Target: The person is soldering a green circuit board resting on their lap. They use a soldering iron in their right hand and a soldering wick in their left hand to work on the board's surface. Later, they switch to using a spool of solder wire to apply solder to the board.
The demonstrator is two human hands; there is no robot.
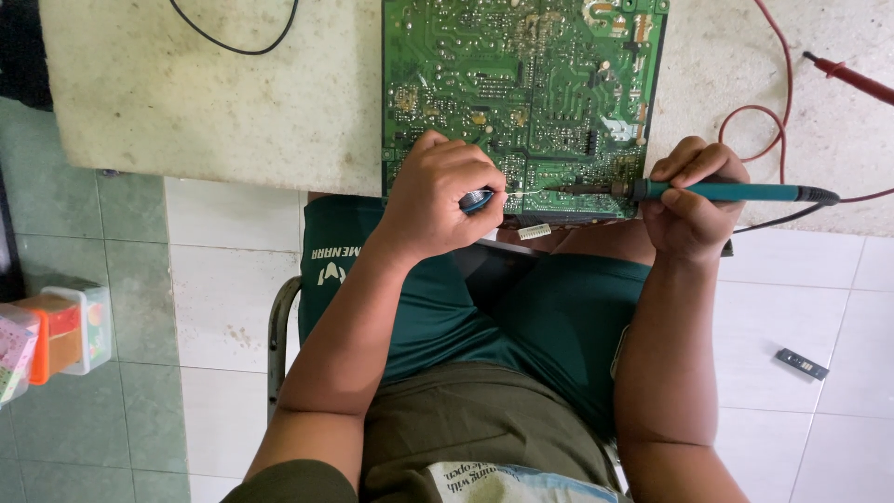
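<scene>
A green circuit board (521,84) lies on a worn white table (214,93), its near edge overhanging my lap. My left hand (438,196) is closed on a small spool of solder wire (477,198), and a thin strand of it reaches toward the board's near edge. My right hand (691,200) grips a teal soldering iron (736,192) like a pen. Its metal tip (568,189) points left and meets the strand of solder at the lower edge of the board.
A red meter lead (852,79) and red cable (754,121) lie on the table at the right. A black cable (233,42) loops at the far left. On the tiled floor are a small black part (802,363) and coloured plastic boxes (56,340).
</scene>
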